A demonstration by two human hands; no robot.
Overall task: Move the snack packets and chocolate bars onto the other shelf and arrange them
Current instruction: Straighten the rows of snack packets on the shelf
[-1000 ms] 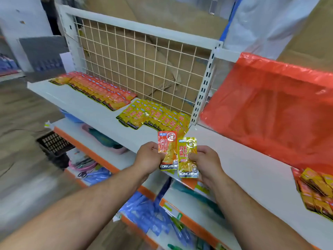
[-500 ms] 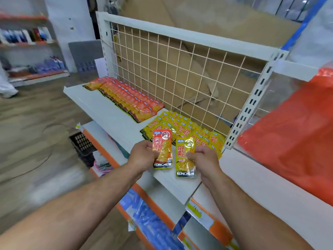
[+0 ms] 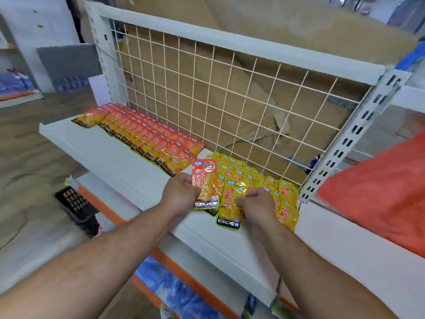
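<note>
My left hand [image 3: 181, 194] pinches an orange KONCHEW packet [image 3: 204, 180] by its left edge, just left of the frame's centre, with the thumb over the front. My right hand [image 3: 257, 208] has its fingers curled over the right side of a yellow KONCHEW packet [image 3: 231, 203]. The two packets hang upright and just beside each other, low over the front of the white shelf [image 3: 110, 153]. I cannot tell whether the yellow one touches it.

Behind my right hand, a block of yellow packets [image 3: 253, 178] fills the shelf's right end up to the slotted upright [image 3: 345, 143]. A row of orange packets [image 3: 147, 137] runs diagonally toward the upper left, close along the wire grid panel [image 3: 230, 100].

In front of that row, a bare strip of shelf runs from the left corner to my hands, ending at the front lip. Right of the upright, the neighbouring shelf [image 3: 345, 238] has a red plastic sheet [image 3: 379, 192] lying on it, with bare board along its front edge.
</note>
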